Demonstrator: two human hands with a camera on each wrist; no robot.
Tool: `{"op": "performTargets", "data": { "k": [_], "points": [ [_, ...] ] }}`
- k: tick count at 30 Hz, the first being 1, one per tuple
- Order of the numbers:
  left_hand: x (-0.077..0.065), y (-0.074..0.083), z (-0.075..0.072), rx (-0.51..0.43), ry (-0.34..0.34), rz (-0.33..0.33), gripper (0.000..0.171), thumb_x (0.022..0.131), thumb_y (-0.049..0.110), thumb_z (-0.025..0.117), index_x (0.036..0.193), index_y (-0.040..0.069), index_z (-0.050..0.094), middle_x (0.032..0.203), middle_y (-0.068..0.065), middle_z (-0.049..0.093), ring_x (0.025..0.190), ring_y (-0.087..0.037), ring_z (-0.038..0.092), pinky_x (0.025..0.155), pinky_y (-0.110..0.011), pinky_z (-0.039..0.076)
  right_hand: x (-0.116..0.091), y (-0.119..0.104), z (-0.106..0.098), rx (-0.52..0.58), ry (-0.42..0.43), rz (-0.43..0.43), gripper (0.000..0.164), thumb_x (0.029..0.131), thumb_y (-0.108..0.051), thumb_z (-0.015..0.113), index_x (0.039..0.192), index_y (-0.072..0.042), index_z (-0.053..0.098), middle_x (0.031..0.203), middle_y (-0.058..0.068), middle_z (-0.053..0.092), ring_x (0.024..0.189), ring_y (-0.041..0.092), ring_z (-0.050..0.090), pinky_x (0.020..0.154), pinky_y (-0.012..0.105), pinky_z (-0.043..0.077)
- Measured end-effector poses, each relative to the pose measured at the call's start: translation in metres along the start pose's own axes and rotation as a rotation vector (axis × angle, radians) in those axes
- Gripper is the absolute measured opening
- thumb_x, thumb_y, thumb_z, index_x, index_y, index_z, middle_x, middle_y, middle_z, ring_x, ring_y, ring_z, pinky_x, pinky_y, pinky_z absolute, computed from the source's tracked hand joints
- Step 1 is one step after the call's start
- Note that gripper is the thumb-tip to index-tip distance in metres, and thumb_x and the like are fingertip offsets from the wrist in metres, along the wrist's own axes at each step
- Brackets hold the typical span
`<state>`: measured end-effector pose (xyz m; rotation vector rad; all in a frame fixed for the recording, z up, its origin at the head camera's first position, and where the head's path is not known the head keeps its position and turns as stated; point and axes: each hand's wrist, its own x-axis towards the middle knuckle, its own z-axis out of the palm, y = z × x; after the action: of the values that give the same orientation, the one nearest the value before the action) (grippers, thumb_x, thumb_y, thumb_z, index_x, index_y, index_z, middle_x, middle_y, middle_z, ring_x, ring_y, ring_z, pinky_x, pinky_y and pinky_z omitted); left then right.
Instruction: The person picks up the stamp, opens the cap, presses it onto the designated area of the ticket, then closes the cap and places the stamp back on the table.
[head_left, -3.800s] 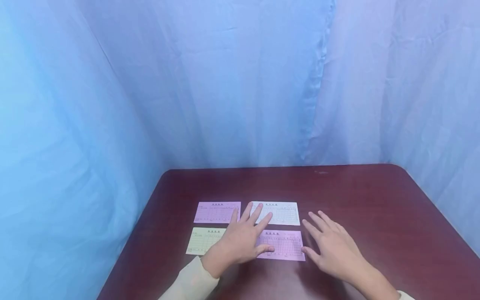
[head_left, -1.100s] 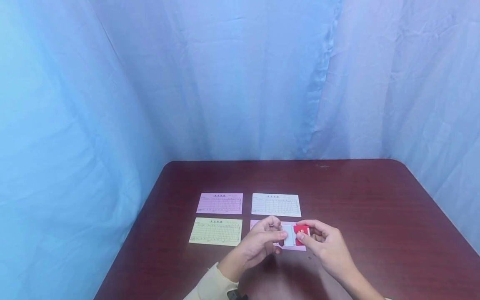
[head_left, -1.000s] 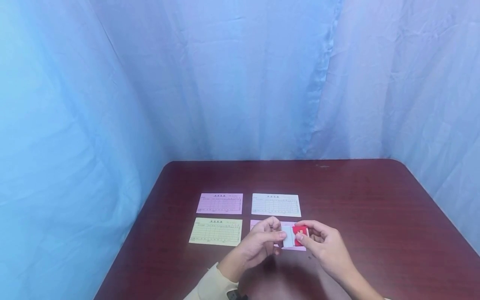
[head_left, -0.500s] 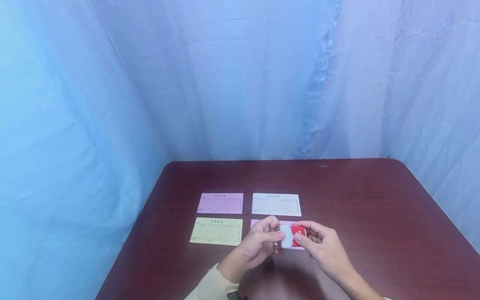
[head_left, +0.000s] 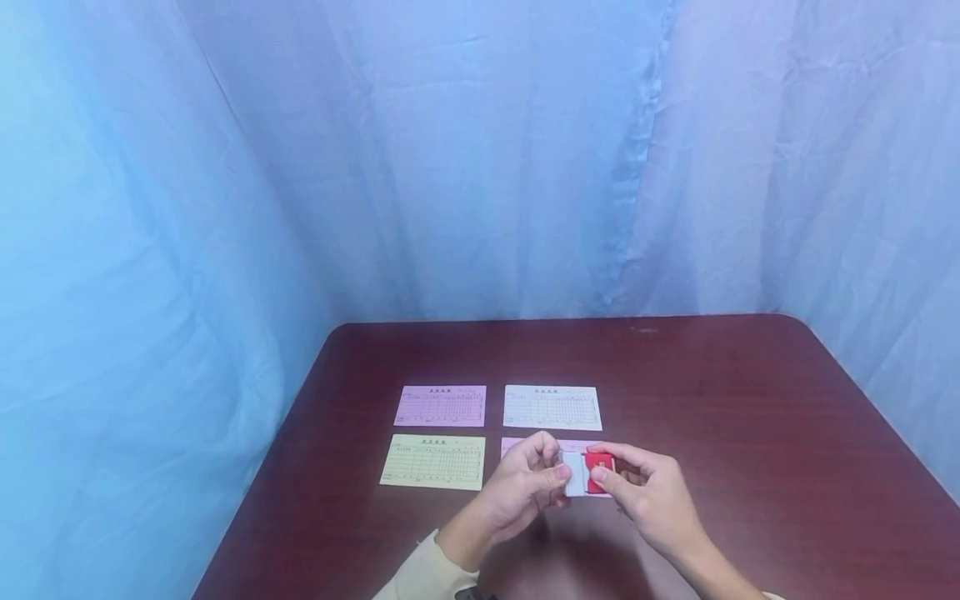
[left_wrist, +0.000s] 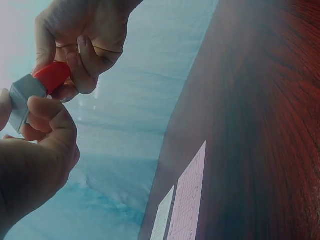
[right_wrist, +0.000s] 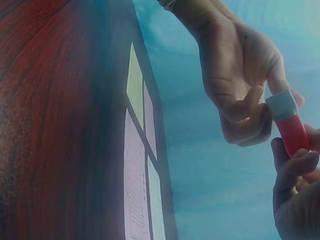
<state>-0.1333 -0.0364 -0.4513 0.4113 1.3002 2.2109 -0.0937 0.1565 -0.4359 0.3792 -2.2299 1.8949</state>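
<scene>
Both hands hold a small stamp-like block with a light-grey end (head_left: 574, 477) and a red end (head_left: 600, 460). My left hand (head_left: 513, 492) pinches the grey end between thumb and fingers. The red end is gripped by the thumb and curled fingers of my right hand (head_left: 660, 504). In the left wrist view the grey part (left_wrist: 24, 95) and the red part (left_wrist: 54, 75) meet end to end. The right wrist view shows the red part (right_wrist: 292, 131) below the grey one (right_wrist: 282, 104). Beneath the hands lies a purple printed slip (head_left: 516, 447), largely hidden.
Three more printed slips lie flat on the dark red table (head_left: 750, 433): a purple one (head_left: 440, 407), a white one (head_left: 552, 408) and a yellow one (head_left: 432, 463). Blue curtains (head_left: 480, 167) enclose the back and sides.
Earliest, both hands were spread with straight fingers over and beside the slips. Later frames have them holding the red and grey block, which has shifted only slightly over the last second.
</scene>
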Motion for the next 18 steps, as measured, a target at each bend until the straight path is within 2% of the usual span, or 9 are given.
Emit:
{"op": "performTargets", "data": {
  "k": [7, 13, 18],
  "points": [
    [-0.0013, -0.0027, -0.001, -0.017, -0.017, 0.012, 0.021, 0.094, -0.002, 0.058, 0.091, 0.012, 0.043, 0.09, 0.001, 0.056, 0.076, -0.009, 0.059, 0.067, -0.022, 0.051, -0.0008, 0.0037, 0.0032, 0.001, 0.023, -0.058, 0.02, 0.086, 0.01, 0.07, 0.106, 0.008, 0.07, 0.062, -0.003, 0.053, 0.046, 0.001, 0.04, 0.034, 0.027, 0.034],
    [-0.0007, -0.0033, -0.0024, -0.014, 0.012, 0.013, 0.02, 0.091, -0.002, 0.059, 0.092, 0.012, 0.044, 0.09, 0.0, 0.061, 0.074, -0.009, 0.061, 0.066, -0.021, 0.053, 0.0, 0.004, 0.0031, 0.009, 0.001, -0.04, 0.019, 0.087, 0.009, 0.069, 0.107, 0.009, 0.069, 0.064, -0.005, 0.054, 0.047, -0.001, 0.038, 0.034, 0.028, 0.033],
    [-0.0021, -0.0042, -0.0039, -0.006, -0.023, 0.033, 0.024, 0.092, -0.004, 0.06, 0.087, 0.011, 0.041, 0.088, 0.001, 0.055, 0.075, -0.009, 0.06, 0.067, -0.02, 0.052, -0.0013, 0.0038, 0.0038, 0.012, -0.003, -0.041, 0.019, 0.087, 0.011, 0.068, 0.106, 0.009, 0.069, 0.062, 0.0, 0.054, 0.044, -0.002, 0.039, 0.033, 0.027, 0.033]
  ]
}}
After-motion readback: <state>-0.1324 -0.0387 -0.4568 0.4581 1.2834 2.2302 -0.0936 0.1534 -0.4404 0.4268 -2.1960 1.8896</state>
